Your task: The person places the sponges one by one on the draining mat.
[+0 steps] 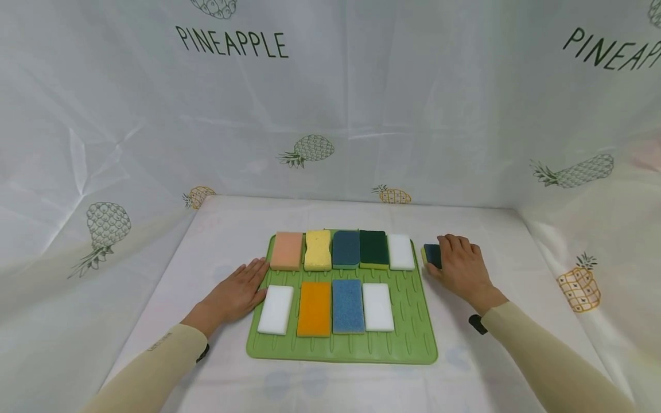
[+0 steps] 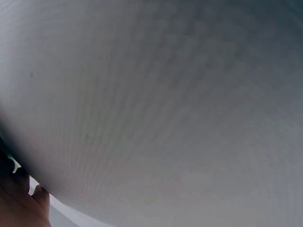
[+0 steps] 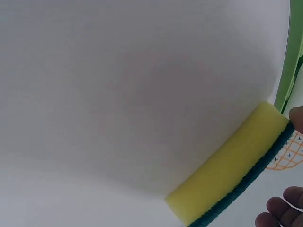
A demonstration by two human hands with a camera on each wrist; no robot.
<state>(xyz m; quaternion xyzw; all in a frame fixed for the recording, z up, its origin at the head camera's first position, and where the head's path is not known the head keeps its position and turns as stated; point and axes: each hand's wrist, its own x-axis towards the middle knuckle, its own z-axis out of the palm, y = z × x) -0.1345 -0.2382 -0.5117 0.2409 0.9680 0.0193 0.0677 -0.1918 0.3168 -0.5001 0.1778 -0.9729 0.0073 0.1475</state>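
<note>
My left hand (image 1: 234,292) lies flat on the cloth with its fingertips against the left edge of a green ribbed mat (image 1: 408,344). Beyond the mat's right edge, my right hand (image 1: 462,264) is over a sponge with a yellow body and a dark green scouring layer (image 3: 232,165). The thumb (image 3: 297,118) is at one end of that sponge, while the other fingers (image 3: 284,208) show apart from it in the right wrist view. From the head view, the hand hides the sponge's right part. The left wrist view shows mostly cloth, with the fingers at its lower left corner.
On the mat's back row lie pink (image 1: 287,251), yellow wavy (image 1: 317,250), dark blue (image 1: 346,249), dark green (image 1: 374,249) and white (image 1: 401,252) sponges. In front are white (image 1: 276,310), orange (image 1: 314,310), blue (image 1: 348,307) and white (image 1: 378,307) ones. A pineapple-print curtain (image 1: 439,115) surrounds the surface.
</note>
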